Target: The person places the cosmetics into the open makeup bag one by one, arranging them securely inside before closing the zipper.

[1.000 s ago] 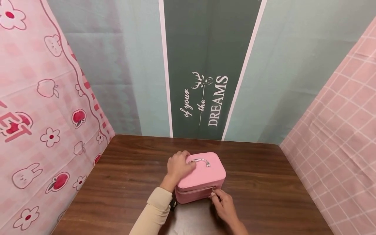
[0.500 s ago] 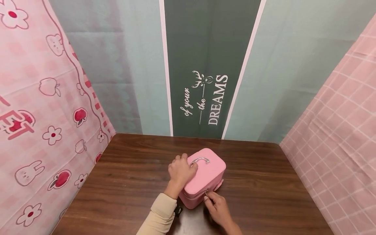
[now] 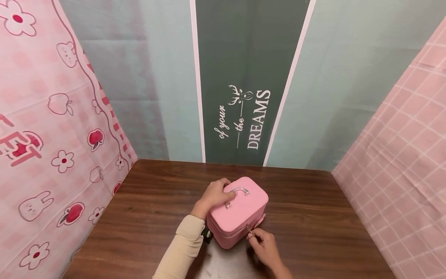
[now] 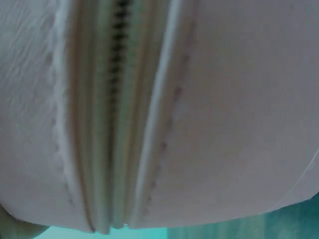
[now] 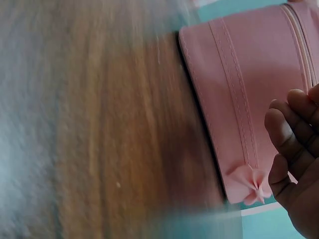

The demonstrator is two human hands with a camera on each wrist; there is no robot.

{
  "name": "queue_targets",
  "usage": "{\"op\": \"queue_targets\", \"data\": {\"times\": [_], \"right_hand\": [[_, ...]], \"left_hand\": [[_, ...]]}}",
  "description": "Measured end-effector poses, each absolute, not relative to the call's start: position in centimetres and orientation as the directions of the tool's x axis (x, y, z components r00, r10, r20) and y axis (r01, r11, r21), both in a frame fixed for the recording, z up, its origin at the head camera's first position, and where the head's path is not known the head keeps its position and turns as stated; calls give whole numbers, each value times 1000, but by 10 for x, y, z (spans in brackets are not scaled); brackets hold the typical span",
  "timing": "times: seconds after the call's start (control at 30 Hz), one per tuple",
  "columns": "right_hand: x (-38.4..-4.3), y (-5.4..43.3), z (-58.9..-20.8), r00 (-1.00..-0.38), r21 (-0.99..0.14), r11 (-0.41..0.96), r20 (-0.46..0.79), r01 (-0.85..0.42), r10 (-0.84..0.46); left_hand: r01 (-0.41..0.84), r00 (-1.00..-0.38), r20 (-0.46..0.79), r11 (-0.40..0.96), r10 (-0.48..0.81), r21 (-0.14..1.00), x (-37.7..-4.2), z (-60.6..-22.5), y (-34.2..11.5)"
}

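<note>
A pink cosmetic case [image 3: 240,211] with a silver handle [image 3: 240,190] on its lid stands on the table, one corner turned toward me. My left hand [image 3: 215,193] grips its left edge, thumb over the lid by the handle and fingers down the far side. At the near right face, my right hand [image 3: 265,246] pinches the metal zipper pull [image 3: 248,229] between thumb and finger. The zipper [image 4: 117,99] runs close up in the left wrist view. A pink bow [image 5: 251,181] and the curled outer fingers of my right hand show in the right wrist view.
The dark wood table [image 3: 313,217] stretches around the case. A pink printed curtain [image 3: 45,135] hangs at the left, a checked pink one [image 3: 400,135] at the right, and a green lettered one [image 3: 244,58] behind. A black wrist device [image 3: 207,235] sits under the left sleeve.
The case has turned counterclockwise, bringing a corner toward me and the bow into view. My left hand has shifted along the lid, uncovering the handle's near end. The right hand still pinches the pull.
</note>
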State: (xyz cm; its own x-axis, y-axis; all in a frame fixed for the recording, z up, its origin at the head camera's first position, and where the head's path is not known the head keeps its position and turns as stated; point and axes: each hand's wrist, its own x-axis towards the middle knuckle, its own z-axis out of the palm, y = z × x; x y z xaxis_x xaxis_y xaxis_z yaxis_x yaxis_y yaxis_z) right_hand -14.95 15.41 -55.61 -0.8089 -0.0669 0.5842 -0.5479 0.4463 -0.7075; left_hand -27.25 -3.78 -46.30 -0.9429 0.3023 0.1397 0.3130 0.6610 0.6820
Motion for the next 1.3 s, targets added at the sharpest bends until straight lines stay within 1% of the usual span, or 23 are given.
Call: {"op": "queue_targets", "data": {"times": [0.07, 0.17, 0.33, 0.53, 0.63, 0.73, 0.87, 1.0, 1.13, 1.3], "right_hand": [[-151, 155, -556, -817, -714, 449, 574, -537, -63], [-151, 154, -557, -813, -704, 457, 576, -543, -79], [-152, 152, -555, -782, -664, 457, 611, -592, -124], [-157, 155, -548, -754, -614, 534, 654, -581, -69], [-158, 157, -547, -749, -604, 551, 660, -576, -60], [-155, 155, -547, -750, -610, 536, 658, -584, -69], [-147, 150, -545, -734, -612, 507, 676, -608, -65], [-141, 150, -544, -721, -609, 496, 691, -620, -53], [-141, 153, -546, -731, -618, 500, 681, -606, -44], [-144, 161, -550, -788, -675, 513, 616, -531, -5]], "left_hand": [[296, -942, 114, 624, 315, 723, -275, -465, -40], [275, -948, 96, 626, 305, 730, -274, -466, -40], [256, -964, 121, 698, 238, 668, -273, -465, -37], [190, -981, 136, 783, 135, 593, -272, -462, -32], [150, -988, 123, 800, 95, 581, -270, -461, -31], [104, -992, 118, 806, 42, 583, -268, -462, -28], [48, -993, 113, 807, -24, 588, -266, -461, -25], [17, -994, 97, 811, -49, 585, -263, -458, -23], [10, -995, 85, 806, -50, 592, -263, -456, -22], [-38, -996, 45, 793, -83, 608, -258, -455, -23]]}}
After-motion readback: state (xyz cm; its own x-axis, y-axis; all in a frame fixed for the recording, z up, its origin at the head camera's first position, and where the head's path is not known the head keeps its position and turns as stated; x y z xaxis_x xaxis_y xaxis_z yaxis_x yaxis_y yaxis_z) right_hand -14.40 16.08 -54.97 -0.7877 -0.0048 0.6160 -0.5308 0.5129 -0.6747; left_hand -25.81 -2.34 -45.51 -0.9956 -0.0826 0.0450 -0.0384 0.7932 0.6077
